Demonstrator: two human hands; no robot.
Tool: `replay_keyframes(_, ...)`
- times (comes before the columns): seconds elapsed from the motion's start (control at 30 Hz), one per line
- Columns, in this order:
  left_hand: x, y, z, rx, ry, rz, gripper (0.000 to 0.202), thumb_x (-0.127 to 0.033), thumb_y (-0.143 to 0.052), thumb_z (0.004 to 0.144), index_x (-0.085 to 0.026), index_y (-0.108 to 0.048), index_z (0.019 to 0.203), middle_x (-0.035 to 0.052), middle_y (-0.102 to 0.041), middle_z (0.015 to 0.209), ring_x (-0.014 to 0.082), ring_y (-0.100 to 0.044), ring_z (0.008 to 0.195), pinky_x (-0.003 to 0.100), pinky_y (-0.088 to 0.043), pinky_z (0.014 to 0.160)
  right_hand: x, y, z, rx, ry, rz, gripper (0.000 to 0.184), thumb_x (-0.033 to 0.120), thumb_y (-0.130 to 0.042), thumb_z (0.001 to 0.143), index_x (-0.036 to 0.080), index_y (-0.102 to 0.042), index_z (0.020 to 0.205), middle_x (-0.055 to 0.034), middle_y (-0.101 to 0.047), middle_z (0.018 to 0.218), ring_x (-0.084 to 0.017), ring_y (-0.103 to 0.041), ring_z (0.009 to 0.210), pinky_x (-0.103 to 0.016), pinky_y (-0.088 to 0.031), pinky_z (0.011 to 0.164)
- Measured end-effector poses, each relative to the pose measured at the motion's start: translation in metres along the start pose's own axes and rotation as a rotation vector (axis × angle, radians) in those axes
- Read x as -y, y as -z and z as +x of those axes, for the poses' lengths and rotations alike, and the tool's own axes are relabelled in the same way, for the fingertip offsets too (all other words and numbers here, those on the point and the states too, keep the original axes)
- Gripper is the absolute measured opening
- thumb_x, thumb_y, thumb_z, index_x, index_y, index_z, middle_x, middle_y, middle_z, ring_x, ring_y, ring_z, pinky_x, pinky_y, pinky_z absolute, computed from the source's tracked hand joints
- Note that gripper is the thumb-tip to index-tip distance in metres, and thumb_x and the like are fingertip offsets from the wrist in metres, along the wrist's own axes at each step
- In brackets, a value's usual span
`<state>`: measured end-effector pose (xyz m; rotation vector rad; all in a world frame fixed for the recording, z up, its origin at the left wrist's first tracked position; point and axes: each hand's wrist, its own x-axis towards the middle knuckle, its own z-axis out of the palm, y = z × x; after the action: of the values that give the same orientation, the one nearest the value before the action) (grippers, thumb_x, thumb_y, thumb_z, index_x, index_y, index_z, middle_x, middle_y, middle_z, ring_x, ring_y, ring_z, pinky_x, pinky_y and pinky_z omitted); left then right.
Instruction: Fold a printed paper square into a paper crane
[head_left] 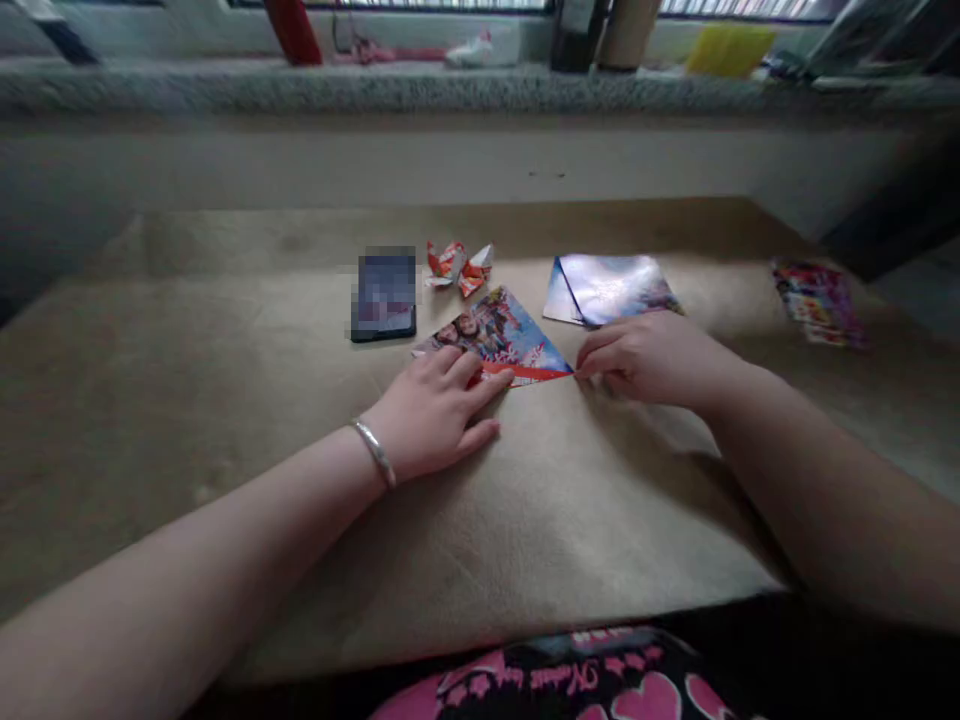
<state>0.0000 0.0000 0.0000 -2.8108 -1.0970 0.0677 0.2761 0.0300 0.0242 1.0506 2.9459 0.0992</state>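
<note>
So this is a big tan table (450, 560) with its far edge up near a pale wall (375, 165), a speckled stone ledge (375, 95) running along above. Loads of tabletop off to the left, and a decent stretch between the hands and the near edge. Glossy picture paper (517, 330), folded to a triangle, lies flat about mid-table, point facing away. Another folded sheet (622, 285) sits just behind the right hand (649, 355), so that side's tighter. Right fingertips are bunched together at the triangle's right corner; can't tell if they're actually pinching it. The left hand (435, 410) lies palm down with fingers spread apart over the near-left edge, pressing rather than gripping. A dark phone-like slab (386, 295), blurred out, is near the left corner, a pink-red printed piece (817, 300) is way over by the right edge, and a little orange-and-white folded paper (459, 268) sits just beyond the triangle. Smallest thing: a silvery bangle (373, 452) on the left wrist.
</note>
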Motion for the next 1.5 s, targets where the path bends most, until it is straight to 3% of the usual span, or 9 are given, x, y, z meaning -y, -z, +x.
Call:
replay_keyframes(0.27, -0.001, 0.002, -0.002, -0.011, -0.002, 0.000, 0.055, -0.051, -0.032, 0.094, -0.024, -0.039, 0.141, 0.0111, -0.051, 0.122, 0.0293, -0.044, 0.109, 0.044, -0.036, 0.099, -0.002, -0.004, -0.003, -0.044, 0.035, -0.076, 0.029, 0.009, -0.046, 0.074, 0.023, -0.072, 0.075, 0.0009, -0.073, 0.090, -0.014, -0.065, 0.073, -0.027, -0.036, 0.058)
replay_keyframes(0.37, -0.001, 0.001, -0.002, -0.020, -0.004, -0.008, 0.055, -0.051, -0.032, 0.094, -0.023, -0.039, 0.141, 0.0111, -0.051, 0.122, 0.0289, -0.044, 0.109, 0.044, -0.036, 0.099, 0.001, -0.007, -0.004, -0.097, -0.013, -0.135, 0.025, 0.013, -0.047, 0.077, 0.021, -0.070, 0.072, -0.0005, -0.073, 0.083, -0.015, -0.063, 0.068, -0.028, -0.034, 0.056)
replay_keyframes(0.47, -0.001, 0.001, -0.002, -0.026, -0.002, -0.005, 0.056, -0.051, -0.033, 0.093, -0.023, -0.039, 0.141, 0.0112, -0.052, 0.122, 0.0286, -0.044, 0.110, 0.044, -0.036, 0.099, 0.007, -0.011, -0.002, -0.235, -0.070, -0.080, 0.027, 0.015, -0.046, 0.080, 0.022, -0.072, 0.084, -0.0013, -0.073, 0.087, -0.015, -0.061, 0.068, -0.028, -0.037, 0.058)
replay_keyframes(0.53, -0.001, 0.000, -0.003, -0.033, -0.005, -0.003, 0.055, -0.051, -0.033, 0.093, -0.023, -0.039, 0.141, 0.0115, -0.052, 0.122, 0.0285, -0.044, 0.110, 0.044, -0.035, 0.099, 0.012, -0.013, 0.002, -0.278, 0.013, -0.008, 0.031, 0.015, -0.045, 0.082, 0.023, -0.072, 0.094, -0.0025, -0.072, 0.094, -0.016, -0.060, 0.078, -0.028, -0.041, 0.065)
replay_keyframes(0.67, -0.001, -0.001, -0.003, -0.032, -0.012, 0.001, 0.056, -0.051, -0.034, 0.093, -0.023, -0.040, 0.141, 0.0118, -0.052, 0.119, 0.0294, -0.044, 0.109, 0.045, -0.037, 0.098, 0.021, -0.017, 0.009, -0.246, 0.128, 0.072, 0.030, 0.016, -0.049, 0.083, 0.023, -0.071, 0.103, -0.0042, -0.072, 0.099, -0.019, -0.057, 0.087, -0.031, -0.044, 0.074)
replay_keyframes(0.97, 0.000, -0.001, -0.002, -0.043, -0.018, 0.005, 0.056, -0.051, -0.035, 0.093, -0.022, -0.041, 0.140, 0.0124, -0.052, 0.118, 0.0302, -0.045, 0.108, 0.046, -0.038, 0.097, 0.027, -0.024, 0.017, -0.259, 0.087, 0.107, 0.038, 0.010, -0.051, 0.075, 0.024, -0.072, 0.103, -0.0036, -0.071, 0.100, -0.020, -0.052, 0.083, -0.032, -0.042, 0.073)
replay_keyframes(1.33, 0.001, 0.000, -0.001, -0.056, -0.048, 0.035, 0.057, -0.050, -0.035, 0.093, -0.018, -0.042, 0.139, 0.0128, -0.055, 0.118, 0.0296, -0.047, 0.107, 0.043, -0.040, 0.095, 0.037, -0.027, 0.026, -0.289, 0.112, 0.126, 0.042, 0.007, -0.048, 0.074, 0.023, -0.070, 0.106, -0.0052, -0.069, 0.099, -0.019, -0.053, 0.086, -0.031, -0.040, 0.072)
replay_keyframes(1.5, 0.004, 0.006, 0.000, -0.072, -0.107, 0.038, 0.047, -0.041, -0.040, 0.091, -0.018, -0.052, 0.130, 0.0122, -0.057, 0.112, 0.0272, -0.050, 0.099, 0.041, -0.042, 0.091, 0.035, -0.028, 0.024, -0.286, 0.108, 0.129, 0.043, 0.007, -0.048, 0.073, 0.023, -0.070, 0.107, -0.0057, -0.068, 0.099, -0.020, -0.054, 0.088, -0.031, -0.041, 0.070)
